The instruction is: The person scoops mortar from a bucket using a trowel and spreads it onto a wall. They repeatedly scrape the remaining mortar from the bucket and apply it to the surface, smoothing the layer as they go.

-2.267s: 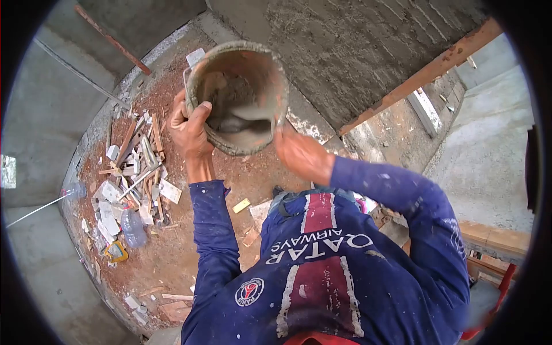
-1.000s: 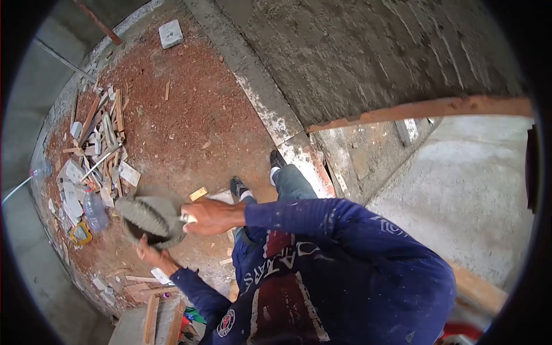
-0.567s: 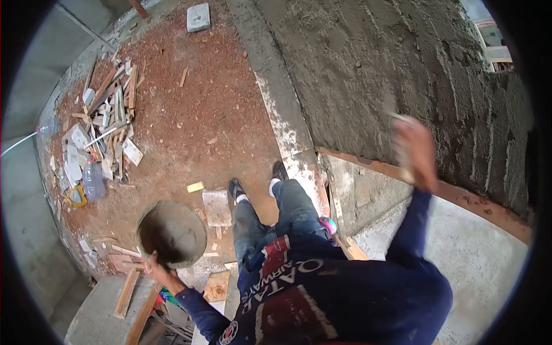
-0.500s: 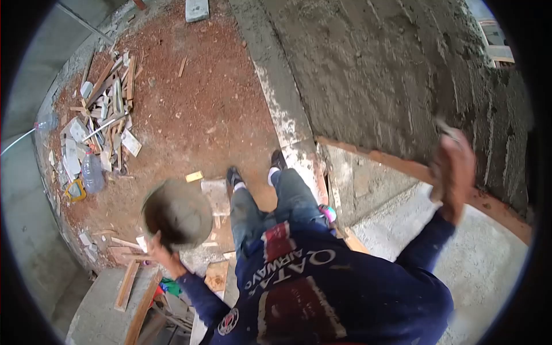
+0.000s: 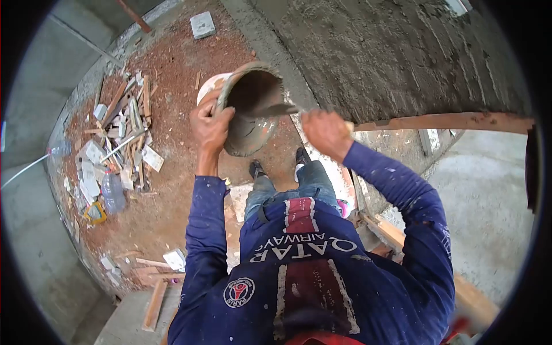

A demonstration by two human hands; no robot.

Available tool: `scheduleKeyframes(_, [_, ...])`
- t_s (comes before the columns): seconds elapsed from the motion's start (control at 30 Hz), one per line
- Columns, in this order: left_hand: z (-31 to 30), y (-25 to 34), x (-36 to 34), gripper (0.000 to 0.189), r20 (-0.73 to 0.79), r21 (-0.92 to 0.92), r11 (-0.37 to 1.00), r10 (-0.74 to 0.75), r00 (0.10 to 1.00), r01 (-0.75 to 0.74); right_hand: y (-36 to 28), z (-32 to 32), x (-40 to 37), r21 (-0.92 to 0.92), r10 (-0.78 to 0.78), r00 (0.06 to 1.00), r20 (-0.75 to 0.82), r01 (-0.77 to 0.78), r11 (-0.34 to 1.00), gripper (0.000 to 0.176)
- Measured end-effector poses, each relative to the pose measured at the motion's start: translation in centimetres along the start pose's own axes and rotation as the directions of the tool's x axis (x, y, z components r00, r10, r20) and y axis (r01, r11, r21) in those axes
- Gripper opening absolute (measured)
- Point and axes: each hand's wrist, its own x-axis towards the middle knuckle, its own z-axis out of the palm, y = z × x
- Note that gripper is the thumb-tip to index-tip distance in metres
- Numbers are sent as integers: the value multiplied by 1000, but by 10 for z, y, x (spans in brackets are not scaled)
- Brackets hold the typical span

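My left hand (image 5: pixel 211 127) is closed around the rim of a mortar-smeared bucket (image 5: pixel 246 141), which is tilted so that its mouth faces me and to the right. In my right hand (image 5: pixel 326 133) is a trowel (image 5: pixel 279 110); its blade reaches into the bucket's mouth. How much mortar lies inside is hard to make out in the shadow. To the right, beyond the trowel hand, stands a wall coated in wet, grey, ridged mortar (image 5: pixel 379 63). A reddish board (image 5: pixel 448 121) runs along the lower edge of that coating.
A heap of wood scraps and rubble (image 5: pixel 123 123) covers the ground at left, with a clear plastic bottle (image 5: pixel 113 190) beside it. A pale block (image 5: pixel 202 25) lies on the red dirt farther off. Loose planks (image 5: pixel 154 305) lie at lower left, and another timber (image 5: pixel 385 231) is by my right side.
The bucket has been raised from low left to in front of me and tilted. My right hand has come from the wall to the bucket's mouth with the trowel.
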Motion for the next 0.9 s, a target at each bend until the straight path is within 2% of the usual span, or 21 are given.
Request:
scheduleKeyframes(0.03, [0, 3, 10, 7, 56, -31, 995, 96, 994, -94, -26, -2, 0, 83, 32, 999, 4, -33, 996, 17])
scheduleKeyframes(0.07, [0, 8, 16, 12, 108, -68, 980, 192, 975, -185, -52, -1, -1, 166, 63, 998, 9, -64, 984, 17])
scheduleKeyframes(0.1, [1, 15, 18, 25, 135, -102, 984, 159, 978, -146, -76, 15, 7, 396, 103, 991, 91, -130, 909, 21])
scheduleKeyframes(0.13, [2, 11, 20, 25, 144, -104, 983, 166, 976, -151, -93, 28, 15, 596, 118, 977, 179, -203, 777, 25])
scheduleKeyframes(0.17, [3, 5, 22, 24, 158, -62, 958, 287, 945, -281, -100, 14, 20, 594, 123, 977, 173, -203, 778, 25])
scheduleKeyframes(0.2, [1, -1, 23, 24, 179, -15, 915, 399, 899, -403, -106, -1, 23, 733, 141, 976, 168, -220, 644, 31])
scheduleKeyframes(0.23, [-4, 9, 16, 27, 139, -44, 954, 301, 943, -298, -111, -13, 26, 847, 161, 972, 170, -228, 480, 38])
scheduleKeyframes(0.27, [-13, 11, 12, 27, 145, -39, 953, 302, 942, -300, -108, -14, 24, 851, 163, 972, 168, -226, 474, 38])
scheduleKeyframes(0.33, [-32, 14, 6, 21, -20, -98, 987, 123, 992, -124, -94, -13, 19, 937, 53, 983, 175, -183, 297, 44])
scheduleKeyframes(0.37, [-43, 2, 7, 9, -70, -191, 979, 54, 996, -66, -94, -14, 27, 936, 45, 984, 171, -176, 305, 44])
scheduleKeyframes(0.4, [-52, -10, 7, 9, -84, -193, 979, 50, 995, -65, -97, -10, 35, 920, 16, 971, 238, -230, 316, 42])
scheduleKeyframes(0.47, [-64, -24, 6, 22, -127, -410, 909, -142, 982, 78, -104, 7, 46, 877, -27, 927, 375, -345, 333, 39])
scheduleKeyframes(0.5, [-68, -33, 4, 35, -125, -467, 882, -138, 983, 65, -115, 41, 47, 873, 112, 987, 112, -152, 464, 41])
scheduleKeyframes(0.57, [-80, -37, -6, 35, -275, -461, 879, -273, 922, 122, -117, 30, 58, 907, 61, 989, 137, -151, 393, 41])
scheduleKeyframes(0.6, [-93, -42, -7, 39, -298, -422, 900, -255, 920, 113, -111, 20, 64, 930, 29, 987, 158, -158, 331, 42])
scheduleKeyframes(0.67, [-113, -51, -15, 41, -288, -570, 803, -394, 873, 174, -106, -11, 72, 852, 14, 980, 199, -180, 492, 41])
scheduleKeyframes(0.7, [-125, -52, -20, 43, -324, -545, 824, -378, 867, 155, -110, -16, 79, 867, -1, 978, 210, -186, 462, 39])
scheduleKeyframes(0.77, [-151, -83, -37, 52, -532, -443, 881, -407, 742, 165, -113, -27, 97, 916, -124, 967, 223, -164, 367, 38])
scheduleKeyframes(0.83, [-160, -81, -49, 53, -617, -415, 894, -412, 670, 168, -108, -25, 115, 942, -232, 945, 232, -158, 298, 39])
scheduleKeyframes(0.87, [-168, -82, -55, 47, -572, -429, 891, -397, 718, 150, -106, -12, 125, 976, -304, 944, 129, -67, 208, 40])
scheduleKeyframes(0.9, [-176, -86, -62, 44, -602, -374, 908, -393, 695, 189, -100, 1, 134, 994, -365, 931, 17, 24, 109, 41])
